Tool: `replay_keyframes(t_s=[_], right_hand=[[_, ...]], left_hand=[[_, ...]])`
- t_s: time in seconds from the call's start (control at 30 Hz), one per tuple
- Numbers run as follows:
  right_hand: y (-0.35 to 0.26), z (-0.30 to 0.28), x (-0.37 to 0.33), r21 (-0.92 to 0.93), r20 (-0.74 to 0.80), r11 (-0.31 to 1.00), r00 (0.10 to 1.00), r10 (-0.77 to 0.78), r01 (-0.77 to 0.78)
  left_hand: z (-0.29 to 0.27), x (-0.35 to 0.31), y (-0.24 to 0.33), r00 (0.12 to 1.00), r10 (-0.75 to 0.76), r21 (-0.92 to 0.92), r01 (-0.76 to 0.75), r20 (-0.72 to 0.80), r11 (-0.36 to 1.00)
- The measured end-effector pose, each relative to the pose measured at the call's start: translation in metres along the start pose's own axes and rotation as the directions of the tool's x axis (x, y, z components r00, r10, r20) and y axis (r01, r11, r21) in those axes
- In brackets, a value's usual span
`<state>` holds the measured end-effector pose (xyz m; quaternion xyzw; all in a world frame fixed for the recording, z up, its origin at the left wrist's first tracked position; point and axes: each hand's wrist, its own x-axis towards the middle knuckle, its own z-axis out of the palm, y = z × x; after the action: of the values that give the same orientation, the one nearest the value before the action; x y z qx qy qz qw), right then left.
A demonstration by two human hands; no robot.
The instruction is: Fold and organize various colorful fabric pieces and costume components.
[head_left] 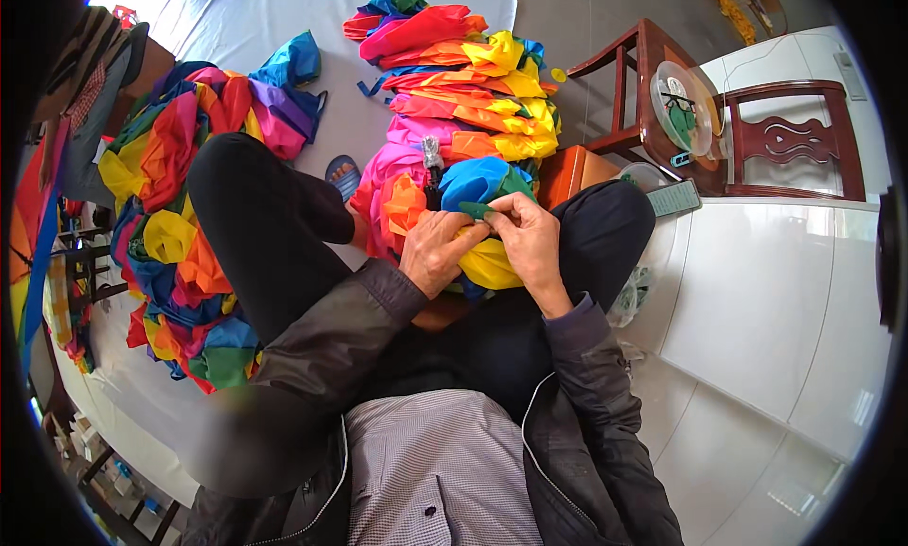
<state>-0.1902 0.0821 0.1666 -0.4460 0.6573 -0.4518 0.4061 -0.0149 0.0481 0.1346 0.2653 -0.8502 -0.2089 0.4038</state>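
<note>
A long folded stack of rainbow-coloured fabric (426, 134) reaches from between my knees toward the far side. My right hand (532, 243) is closed, its thumb and fingers pinching a small dark green piece of fabric (475, 209). Pressed up beside it, my left hand (437, 251) has its fingers drawn together on the fabric edge, though what lies under the fingertips is hidden. Yellow fabric (492, 264) bulges below both hands, and blue fabric (473, 179) lies just beyond them. A small dark object with a clear top (432, 155) rests on the stack near my left hand.
Another heap of rainbow fabric (180, 272) lies left of my knee. At the right stand a wooden stool (695, 139) with a clear round tub (683, 111) on it, and a carved chair (793, 139). A grey-green flat box (674, 199) sits near my right knee.
</note>
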Motion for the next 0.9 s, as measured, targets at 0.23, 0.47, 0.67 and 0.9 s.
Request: replay_keyframes(t_s=[0.23,0.47,0.67,0.9], right_hand=[[-0.008,-0.003,-0.011,-0.130,-0.044,0.991,0.999,-0.028,0.022],[-0.007,-0.004,-0.015,-0.124,-0.036,0.990,0.996,-0.079,0.074],[-0.008,-0.005,-0.019,-0.148,-0.023,0.984,0.995,-0.101,0.097],[-0.006,-0.005,-0.020,-0.223,-0.011,0.957,0.982,-0.191,0.184]], left_hand=[[0.005,-0.006,0.001,0.992,-0.123,-0.150,0.120,-0.013,0.981],[0.009,-0.008,-0.005,0.996,-0.083,-0.144,0.080,-0.017,0.986],[0.007,-0.003,0.000,0.993,-0.111,-0.174,0.103,-0.041,0.979],[0.006,-0.002,-0.001,0.994,-0.101,-0.157,0.092,-0.050,0.983]])
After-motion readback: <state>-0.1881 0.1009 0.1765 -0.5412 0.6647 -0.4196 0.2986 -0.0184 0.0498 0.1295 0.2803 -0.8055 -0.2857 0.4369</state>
